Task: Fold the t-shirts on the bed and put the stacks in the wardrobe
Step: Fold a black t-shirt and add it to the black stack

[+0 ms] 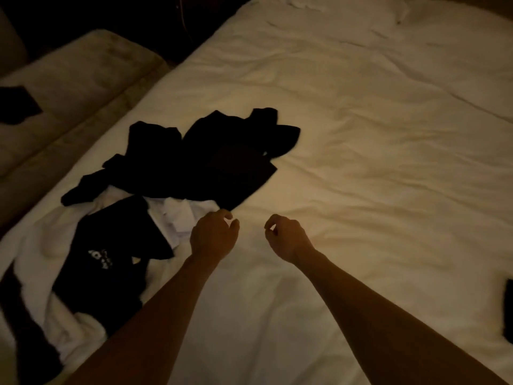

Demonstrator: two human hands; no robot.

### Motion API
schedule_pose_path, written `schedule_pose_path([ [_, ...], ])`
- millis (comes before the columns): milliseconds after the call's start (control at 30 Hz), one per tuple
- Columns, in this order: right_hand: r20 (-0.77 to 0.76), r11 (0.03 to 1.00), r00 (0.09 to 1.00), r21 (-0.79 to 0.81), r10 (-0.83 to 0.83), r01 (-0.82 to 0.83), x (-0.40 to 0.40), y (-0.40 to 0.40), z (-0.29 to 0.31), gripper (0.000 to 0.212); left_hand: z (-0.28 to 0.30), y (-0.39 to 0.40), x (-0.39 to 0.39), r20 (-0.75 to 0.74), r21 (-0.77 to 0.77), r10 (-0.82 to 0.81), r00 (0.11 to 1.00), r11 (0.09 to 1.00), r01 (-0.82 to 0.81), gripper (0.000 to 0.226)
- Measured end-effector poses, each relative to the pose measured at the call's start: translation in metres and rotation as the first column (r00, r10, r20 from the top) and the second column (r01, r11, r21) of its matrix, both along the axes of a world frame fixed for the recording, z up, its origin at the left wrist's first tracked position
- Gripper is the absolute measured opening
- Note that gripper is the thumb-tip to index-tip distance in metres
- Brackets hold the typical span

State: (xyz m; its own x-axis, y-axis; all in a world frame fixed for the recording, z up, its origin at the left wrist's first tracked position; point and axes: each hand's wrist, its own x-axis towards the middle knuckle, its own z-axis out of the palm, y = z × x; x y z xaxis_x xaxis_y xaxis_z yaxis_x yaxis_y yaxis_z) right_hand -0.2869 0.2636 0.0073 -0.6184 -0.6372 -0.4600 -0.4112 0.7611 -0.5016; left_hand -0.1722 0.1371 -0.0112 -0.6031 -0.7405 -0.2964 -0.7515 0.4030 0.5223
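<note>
A heap of unfolded t-shirts lies on the left half of the white bed (361, 140). The biggest black t-shirt (222, 162) is spread out, its near corner just beyond my left hand (213, 236). That hand hovers with loosely curled fingers and holds nothing; whether a fingertip touches the corner I cannot tell. A black t-shirt with a white print (111, 254) lies nearer on the left, over white t-shirts (177, 215). My right hand (283, 236) hangs over bare sheet, fingers loosely curled, nothing in it.
A beige padded bench or sofa (72, 87) runs along the bed's left side with a dark cloth (16, 105) on it. A dark object (508, 312) lies at the bed's right edge. Crumpled white bedding (305, 2) sits at the far end.
</note>
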Motion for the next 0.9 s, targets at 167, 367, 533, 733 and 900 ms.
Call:
schedule_pose_path([
  [167, 0.001, 0.99, 0.992, 0.065, 0.126, -0.126, 0.011, -0.078, -0.009, 0.036, -0.015, -0.081, 0.008, -0.083, -0.006, 0.101, 0.991, 0.995, -0.102, 0.041],
  [367, -0.067, 0.975, 0.974, 0.059, 0.216, -0.212, -0.014, -0.162, -0.018, 0.061, -0.045, -0.178, -0.012, -0.045, 0.032, -0.03, 0.999, 0.999, 0.031, 0.062],
  [533, -0.285, 0.922, 0.878, 0.145, 0.385, -0.358, -0.04, -0.205, -0.032, 0.079, -0.07, -0.189, -0.053, -0.123, 0.126, -0.006, 0.992, 0.992, 0.021, 0.069],
  [733, -0.219, 0.884, 0.867, 0.252, 0.448, -0.393, -0.064, -0.225, -0.053, 0.072, -0.08, -0.179, -0.076, -0.019, -0.095, -0.034, 0.999, 0.995, 0.032, 0.026],
  [900, -0.228, 0.885, 0.867, 0.265, 0.444, -0.384, -0.069, -0.228, -0.057, 0.051, -0.074, -0.188, -0.071, -0.157, -0.088, -0.111, 0.981, 0.991, 0.098, 0.016],
])
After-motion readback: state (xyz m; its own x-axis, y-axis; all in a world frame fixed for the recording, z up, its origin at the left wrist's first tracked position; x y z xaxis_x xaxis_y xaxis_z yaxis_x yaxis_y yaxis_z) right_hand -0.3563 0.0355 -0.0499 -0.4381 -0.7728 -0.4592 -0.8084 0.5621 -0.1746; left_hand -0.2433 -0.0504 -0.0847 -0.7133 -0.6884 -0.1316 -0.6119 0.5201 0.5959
